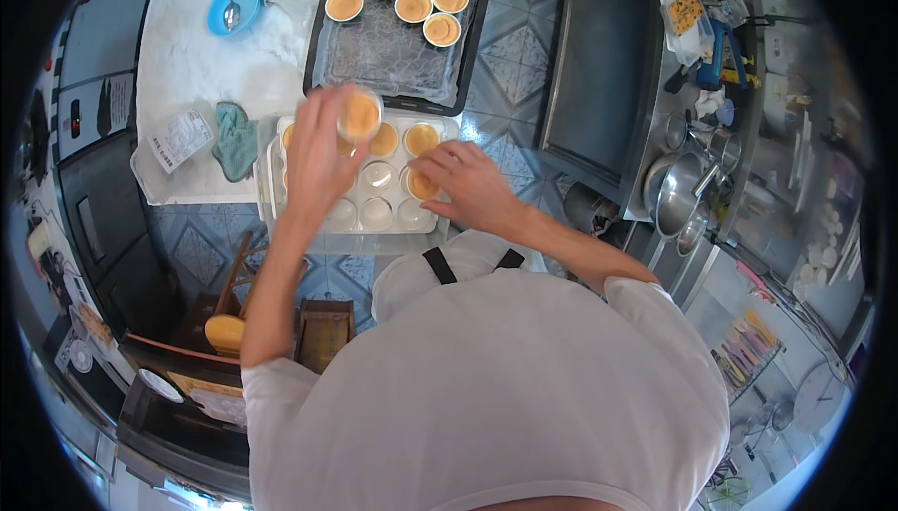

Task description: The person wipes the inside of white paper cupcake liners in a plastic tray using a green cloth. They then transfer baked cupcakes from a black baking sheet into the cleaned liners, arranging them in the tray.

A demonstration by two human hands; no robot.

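My left hand [312, 150] holds a small golden cake in a pale cup [360, 115], raised and tilted above the near end of the baking tray. With fingers around its rim, my right hand [473, 185] grips another cup cake [422, 185] at a right-hand hollow of a clear plastic cupcake container [429, 225]. Cakes sit in several of its hollows, such as one at the back right [421, 138]. The middle hollow and the front ones I can see hold nothing. My left hand hides part of the container's left side.
Beyond the container, a black baking tray [400, 103] carries several cup cakes [413, 6]. On the white table [182, 55] are a blue bowl [219, 19] with a metal spoon [231, 14], a green cloth [234, 141] and a labelled clear plastic package [175, 139]. Metal bowls [679, 192] stand right.
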